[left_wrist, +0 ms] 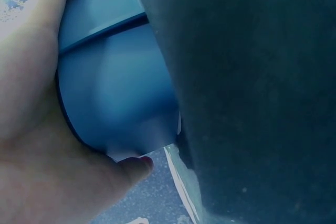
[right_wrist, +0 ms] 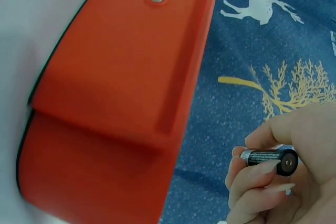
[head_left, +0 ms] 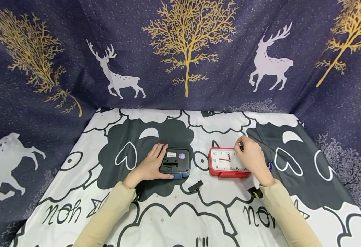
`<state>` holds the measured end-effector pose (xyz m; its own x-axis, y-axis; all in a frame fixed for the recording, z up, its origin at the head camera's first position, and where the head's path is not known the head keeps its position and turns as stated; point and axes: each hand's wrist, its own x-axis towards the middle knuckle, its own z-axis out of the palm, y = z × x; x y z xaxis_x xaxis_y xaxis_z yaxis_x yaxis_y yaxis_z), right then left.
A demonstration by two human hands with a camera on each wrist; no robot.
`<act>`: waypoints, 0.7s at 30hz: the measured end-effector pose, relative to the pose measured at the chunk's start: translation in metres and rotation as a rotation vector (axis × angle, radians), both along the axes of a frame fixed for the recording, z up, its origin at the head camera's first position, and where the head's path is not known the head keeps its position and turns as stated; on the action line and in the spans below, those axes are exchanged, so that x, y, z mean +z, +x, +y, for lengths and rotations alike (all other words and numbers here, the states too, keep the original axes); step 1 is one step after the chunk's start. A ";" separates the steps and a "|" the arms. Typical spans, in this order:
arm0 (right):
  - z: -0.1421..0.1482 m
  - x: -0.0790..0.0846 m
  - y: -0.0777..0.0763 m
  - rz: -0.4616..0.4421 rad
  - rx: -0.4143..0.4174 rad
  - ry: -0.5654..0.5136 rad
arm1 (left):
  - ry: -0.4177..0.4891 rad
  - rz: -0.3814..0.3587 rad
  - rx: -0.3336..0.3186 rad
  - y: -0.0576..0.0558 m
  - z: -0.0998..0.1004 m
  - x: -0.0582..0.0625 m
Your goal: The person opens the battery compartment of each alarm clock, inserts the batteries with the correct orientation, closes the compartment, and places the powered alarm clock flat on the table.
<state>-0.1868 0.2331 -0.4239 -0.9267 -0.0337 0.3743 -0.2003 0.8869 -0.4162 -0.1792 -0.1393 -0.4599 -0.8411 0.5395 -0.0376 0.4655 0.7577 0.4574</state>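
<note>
Beige sleeves (head_left: 291,216) reached in from the bottom edge, closest to the camera, each ending in a bare hand. Above the red clock, the right hand (head_left: 251,154) pinched a dark battery (right_wrist: 262,157); the right wrist view showed its fingers curled, the cell caught firmly among the fingertips, one round end exposed near the palm. That battery was apart from the clock's case. The left hand (head_left: 149,166) was spread just wide enough to grip the left side of a blue clock (head_left: 177,176), its thumb along the near edge and its fingers at the far corner. This clock lay with its black back upward, showing a white label (head_left: 171,155), a round purple sticker (head_left: 182,156) and a dark slot; whether the slot held anything could not be told. To its right, the red clock (head_left: 226,174) had its white face upward, one pointer near 9 and another near 12, the face partly hidden by the right hand. Between the clocks, nearer the person, lay a small black piece (head_left: 196,186). Just right of the red clock lay a blue battery (head_left: 270,166). Everything rested on a black-and-white cartoon cloth (head_left: 174,223); behind hung a dark blue backdrop (head_left: 155,92) with white deer (head_left: 120,79) and golden trees (head_left: 187,51).
</note>
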 end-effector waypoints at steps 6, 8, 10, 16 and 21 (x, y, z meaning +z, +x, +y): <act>-0.008 -0.001 0.001 -0.012 0.031 0.006 | 0.002 0.018 -0.007 0.000 0.001 0.000; -0.011 -0.001 0.002 -0.010 0.038 0.011 | 0.005 0.018 -0.009 0.000 0.001 0.000; -0.013 -0.001 0.002 -0.011 0.046 0.013 | 0.004 0.013 -0.008 0.000 0.001 0.000; -0.021 -0.001 0.003 -0.038 0.084 -0.003 | 0.003 0.009 -0.007 -0.001 0.000 0.000; -0.028 -0.001 0.004 -0.050 0.136 -0.023 | -0.002 0.012 -0.006 0.000 0.000 0.000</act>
